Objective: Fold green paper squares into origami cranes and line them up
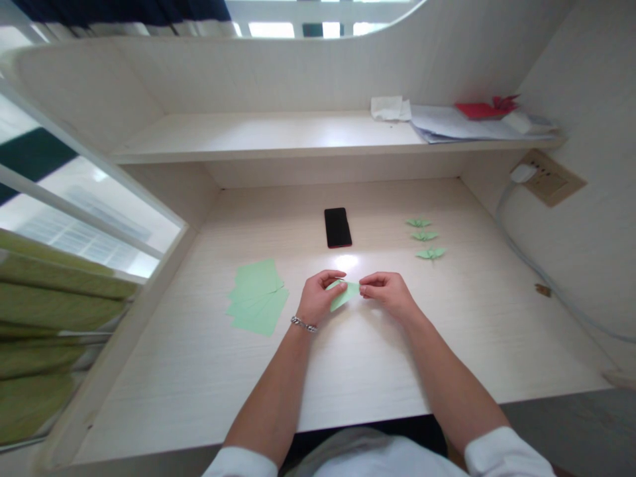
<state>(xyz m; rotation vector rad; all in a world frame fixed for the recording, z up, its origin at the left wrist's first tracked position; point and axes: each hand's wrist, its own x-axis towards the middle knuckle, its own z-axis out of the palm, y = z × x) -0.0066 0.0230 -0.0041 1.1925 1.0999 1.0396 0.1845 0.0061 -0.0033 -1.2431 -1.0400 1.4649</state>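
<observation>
A small folded piece of green paper [342, 297] is held between both hands, just above the desk. My left hand [320, 295], with a chain bracelet at the wrist, grips its left part between thumb and fingers. The fingertips of my right hand [388, 292] pinch its right corner. Left of my hands, several green paper sheets [258, 298] lie fanned out and overlapping. Three folded green paper figures with wing-like points stand in a column to the right: a back one [419, 223], a middle one [424, 236] and a front one [431, 254].
A black phone [338, 228] lies beyond my hands on the desk [173, 351]. The raised shelf [248, 136] holds papers [447, 126], a red item [479, 111] and a white tissue [390, 108]. A cable [527, 255] runs down the right wall from a socket [554, 179].
</observation>
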